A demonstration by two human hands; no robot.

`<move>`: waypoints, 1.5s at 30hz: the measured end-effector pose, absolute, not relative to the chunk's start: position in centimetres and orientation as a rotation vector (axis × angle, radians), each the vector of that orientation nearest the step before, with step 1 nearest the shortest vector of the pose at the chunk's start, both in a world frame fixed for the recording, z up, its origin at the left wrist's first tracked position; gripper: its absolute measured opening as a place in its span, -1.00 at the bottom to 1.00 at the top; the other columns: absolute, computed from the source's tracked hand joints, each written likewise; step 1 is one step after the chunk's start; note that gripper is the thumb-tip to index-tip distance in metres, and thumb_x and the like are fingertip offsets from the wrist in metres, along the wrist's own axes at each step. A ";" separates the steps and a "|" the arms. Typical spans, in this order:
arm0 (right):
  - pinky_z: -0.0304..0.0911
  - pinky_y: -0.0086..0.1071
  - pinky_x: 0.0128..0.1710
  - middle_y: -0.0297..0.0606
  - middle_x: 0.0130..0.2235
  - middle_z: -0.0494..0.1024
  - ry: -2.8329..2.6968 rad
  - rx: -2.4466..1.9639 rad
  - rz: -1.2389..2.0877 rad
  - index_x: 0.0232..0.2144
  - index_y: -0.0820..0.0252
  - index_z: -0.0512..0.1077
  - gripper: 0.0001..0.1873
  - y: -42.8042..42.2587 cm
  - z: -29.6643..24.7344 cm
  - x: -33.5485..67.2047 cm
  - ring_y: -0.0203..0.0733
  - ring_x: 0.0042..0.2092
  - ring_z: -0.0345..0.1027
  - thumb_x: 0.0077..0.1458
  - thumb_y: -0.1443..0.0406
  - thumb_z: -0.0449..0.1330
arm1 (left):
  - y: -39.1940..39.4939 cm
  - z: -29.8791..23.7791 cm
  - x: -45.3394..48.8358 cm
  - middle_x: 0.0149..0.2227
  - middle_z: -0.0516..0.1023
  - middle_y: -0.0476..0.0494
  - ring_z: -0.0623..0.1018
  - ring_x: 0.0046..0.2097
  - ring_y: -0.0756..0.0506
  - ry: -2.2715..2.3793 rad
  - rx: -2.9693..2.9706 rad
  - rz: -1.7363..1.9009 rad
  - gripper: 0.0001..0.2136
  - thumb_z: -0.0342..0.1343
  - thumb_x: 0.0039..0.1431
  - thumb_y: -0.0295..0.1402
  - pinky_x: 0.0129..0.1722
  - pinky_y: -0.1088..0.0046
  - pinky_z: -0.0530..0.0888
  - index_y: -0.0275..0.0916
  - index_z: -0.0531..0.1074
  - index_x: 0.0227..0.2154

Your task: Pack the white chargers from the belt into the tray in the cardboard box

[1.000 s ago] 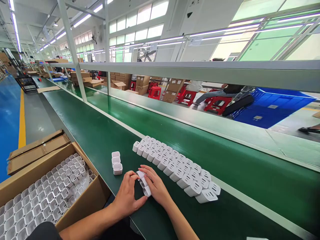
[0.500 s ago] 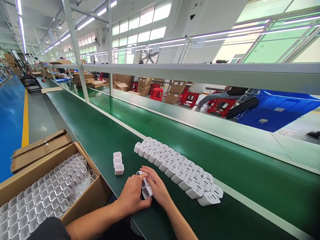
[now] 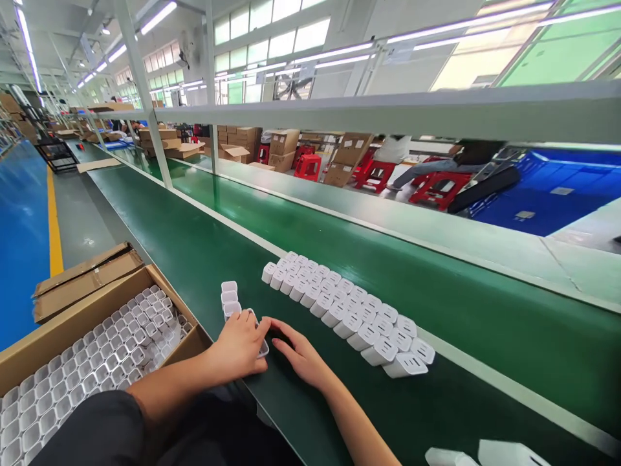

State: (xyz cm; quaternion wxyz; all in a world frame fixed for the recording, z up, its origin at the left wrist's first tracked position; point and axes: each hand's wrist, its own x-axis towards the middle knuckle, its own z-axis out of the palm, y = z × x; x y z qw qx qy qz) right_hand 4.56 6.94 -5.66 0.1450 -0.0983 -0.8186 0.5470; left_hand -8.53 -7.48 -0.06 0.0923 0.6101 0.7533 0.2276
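Note:
My left hand is wrapped over white square plastic cups, which show only in part beneath its fingers. Just beyond it, a short row of open-topped white cups stands on the green work surface. My right hand is to the right of the left one, thumb and fingers apart, and nothing shows between them. Its fingertips come close to the left fingers; whether they touch I cannot tell. Further right, many white cups stand in slanting rows, their slotted ends up.
At my left, a cardboard box holds rows of open white cups. More white pieces lie at the bottom right edge. A metal rail crosses above the bench. Beyond it are red stools, a blue crate and seated people.
Both hands have shifted left toward the short row of cups, the left hand carrying its cups. My right hand has come off them. The view has tilted slightly downward.

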 end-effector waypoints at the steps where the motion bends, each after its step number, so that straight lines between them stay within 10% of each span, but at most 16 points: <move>1: 0.22 -0.02 0.28 -0.09 0.17 0.48 -2.364 -0.255 1.601 0.20 0.16 0.33 -0.48 7.0 -5.7 4.7 -0.05 0.19 0.37 0.22 0.19 0.09 | -7.4 0.0 -8.5 -0.21 0.44 -0.29 0.42 -0.09 -0.39 2.250 1.794 0.621 -0.54 0.23 -0.13 -0.36 0.02 0.03 0.34 -0.24 0.38 -0.08; 13: 0.11 -0.03 0.33 -0.07 0.27 0.32 -2.446 -0.108 1.663 0.35 0.17 0.08 -0.24 6.8 -4.4 5.5 -0.07 0.26 0.25 0.15 0.23 0.20 | -9.3 0.7 -8.8 0.21 0.33 -0.39 0.31 0.24 -0.43 2.230 1.776 0.665 -0.48 0.22 0.18 -0.18 0.22 -0.03 0.22 -0.22 0.29 0.15; 19: 0.16 0.01 0.30 -0.07 0.32 0.24 -2.474 -0.094 1.586 0.36 0.05 0.04 -0.22 7.1 -4.0 5.8 -0.02 0.24 0.27 0.20 0.13 0.25 | -11.9 1.7 -13.6 0.11 0.45 -0.22 0.40 0.17 -0.24 2.358 1.797 0.900 -0.64 0.12 0.29 -0.15 0.20 0.10 0.34 -0.14 0.31 0.07; 28: 0.07 0.06 0.36 -0.12 0.42 -0.01 -2.620 -0.062 1.067 0.38 -0.07 0.01 -0.14 4.9 -3.7 4.8 0.09 0.43 -0.13 0.16 0.03 0.29 | -10.9 -0.2 -18.6 0.40 0.00 -0.32 0.02 0.42 -0.33 2.375 1.994 0.521 -0.45 0.26 0.16 -0.07 0.36 -0.02 0.17 -0.14 0.24 0.13; 39: 0.19 0.04 0.31 -0.09 0.34 0.23 -2.674 0.003 0.671 0.30 0.07 0.20 -0.38 4.1 -4.9 4.3 0.07 0.38 0.02 0.25 0.17 0.22 | -8.6 1.1 -19.8 0.37 0.14 -0.24 0.15 0.38 -0.31 2.507 1.714 0.395 -0.45 0.21 0.15 -0.01 0.29 0.04 0.31 -0.15 0.34 0.13; 45: 0.26 0.02 0.26 -0.09 0.28 0.30 -2.602 0.043 0.669 0.29 0.05 0.21 -0.42 4.3 -5.0 4.3 0.05 0.33 0.12 0.26 0.22 0.19 | -7.8 0.9 -19.0 0.19 0.41 -0.14 0.50 0.10 -0.21 2.475 1.612 0.279 -0.74 0.15 0.17 -0.21 -0.06 0.29 0.53 -0.15 0.45 -0.10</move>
